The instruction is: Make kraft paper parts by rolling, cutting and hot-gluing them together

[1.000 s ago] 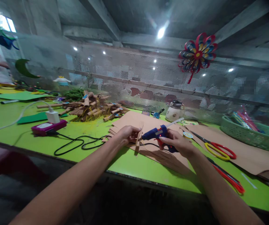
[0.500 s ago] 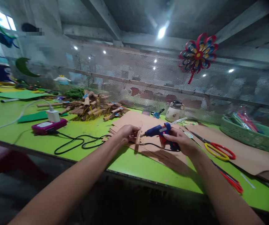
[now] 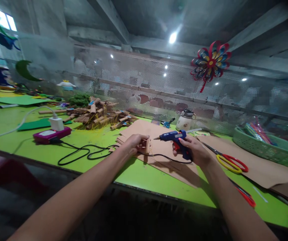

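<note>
My right hand (image 3: 192,149) is wrapped round the handle of a blue hot glue gun (image 3: 171,135), its nozzle pointing left and a clear glue stick sticking out behind. A little left of the nozzle tip, apart from it, is a small brown paper piece (image 3: 148,146) with a thin yellow string. My left hand (image 3: 137,144) pinches that piece, and its fingers partly hide it. Both hands are over brown paper sheets (image 3: 138,127) on the green table (image 3: 131,175). The gun's black cord (image 3: 83,152) runs left to a purple power strip (image 3: 52,134).
Rolled brown paper pieces (image 3: 98,117) with yellow strings lie in a pile at the back left. Scissors with red and yellow handles (image 3: 231,163) and a second red-handled tool (image 3: 245,195) lie to the right. A green basket (image 3: 266,145) and a white jug (image 3: 185,121) stand behind.
The glue gun has drawn back right and up from the paper piece, its nozzle now apart from it. My left hand keeps its hold in place. A person at the far left has left view.
</note>
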Demonstrator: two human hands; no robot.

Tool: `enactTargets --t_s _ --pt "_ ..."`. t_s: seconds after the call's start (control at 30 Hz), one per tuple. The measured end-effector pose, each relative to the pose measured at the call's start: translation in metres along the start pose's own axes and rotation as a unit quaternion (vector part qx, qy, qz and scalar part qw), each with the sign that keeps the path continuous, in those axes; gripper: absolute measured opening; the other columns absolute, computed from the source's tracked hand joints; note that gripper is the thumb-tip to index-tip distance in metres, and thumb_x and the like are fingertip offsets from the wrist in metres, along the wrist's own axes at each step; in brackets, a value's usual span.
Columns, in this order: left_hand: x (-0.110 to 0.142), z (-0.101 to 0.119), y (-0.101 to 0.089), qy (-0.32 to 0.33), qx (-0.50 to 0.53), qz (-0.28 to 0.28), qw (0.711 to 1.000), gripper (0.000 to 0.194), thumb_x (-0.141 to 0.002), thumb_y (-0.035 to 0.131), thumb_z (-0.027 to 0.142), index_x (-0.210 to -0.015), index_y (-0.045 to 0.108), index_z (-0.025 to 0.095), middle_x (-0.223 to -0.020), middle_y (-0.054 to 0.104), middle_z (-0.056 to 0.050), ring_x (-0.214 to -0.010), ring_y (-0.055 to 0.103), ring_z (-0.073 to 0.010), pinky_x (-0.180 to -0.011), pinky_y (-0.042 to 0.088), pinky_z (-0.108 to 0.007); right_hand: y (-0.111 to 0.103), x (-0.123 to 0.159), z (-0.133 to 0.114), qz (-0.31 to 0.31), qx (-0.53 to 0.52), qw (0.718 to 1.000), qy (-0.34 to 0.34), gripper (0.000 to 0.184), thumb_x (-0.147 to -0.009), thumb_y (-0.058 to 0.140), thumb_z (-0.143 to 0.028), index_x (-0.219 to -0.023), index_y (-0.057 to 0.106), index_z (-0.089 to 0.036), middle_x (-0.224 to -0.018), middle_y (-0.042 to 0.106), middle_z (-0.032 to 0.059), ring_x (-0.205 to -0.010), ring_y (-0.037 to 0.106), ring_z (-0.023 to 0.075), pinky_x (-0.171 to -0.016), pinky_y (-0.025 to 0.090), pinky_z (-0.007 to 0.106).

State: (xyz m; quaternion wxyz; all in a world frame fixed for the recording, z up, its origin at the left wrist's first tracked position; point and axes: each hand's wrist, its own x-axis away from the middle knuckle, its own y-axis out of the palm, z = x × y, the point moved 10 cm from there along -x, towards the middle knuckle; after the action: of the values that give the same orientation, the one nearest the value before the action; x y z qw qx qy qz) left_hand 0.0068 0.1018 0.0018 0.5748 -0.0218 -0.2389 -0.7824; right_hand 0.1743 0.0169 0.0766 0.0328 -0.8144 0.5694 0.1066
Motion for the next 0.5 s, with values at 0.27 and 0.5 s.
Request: enactTargets --t_s 0.27,0.5 --pt "-0.004 0.001 -0.006 0.000 0.030 0.015 0.999 0.012 -0.074 0.062 0.015 -0.064 0.056 0.011 -0.048 0.052 0.000 -0.038 0.048 -0.0100 -0.040 0.045 -0.022 -0.060 -0.004 0.003 0.201 -0.039 0.978 -0.037 0.021 -0.079 0.063 -0.033 -0.088 0.060 -0.015 -0.077 0.069 0.0072 -0.070 0.069 0.0201 -0.068 0.056 0.033" --pt "-0.005 0.001 -0.007 0.001 0.064 0.007 0.998 0.010 -0.072 0.064 0.013 -0.064 0.057 0.011 -0.047 0.053 -0.002 -0.038 0.050 -0.0112 -0.036 0.042 -0.020 -0.101 0.003 0.022 0.369 -0.054 0.926 -0.059 0.007 -0.076 0.062 -0.019 -0.081 0.060 -0.015 -0.067 0.068 0.0039 -0.058 0.065 0.0144 -0.053 0.056 0.024"
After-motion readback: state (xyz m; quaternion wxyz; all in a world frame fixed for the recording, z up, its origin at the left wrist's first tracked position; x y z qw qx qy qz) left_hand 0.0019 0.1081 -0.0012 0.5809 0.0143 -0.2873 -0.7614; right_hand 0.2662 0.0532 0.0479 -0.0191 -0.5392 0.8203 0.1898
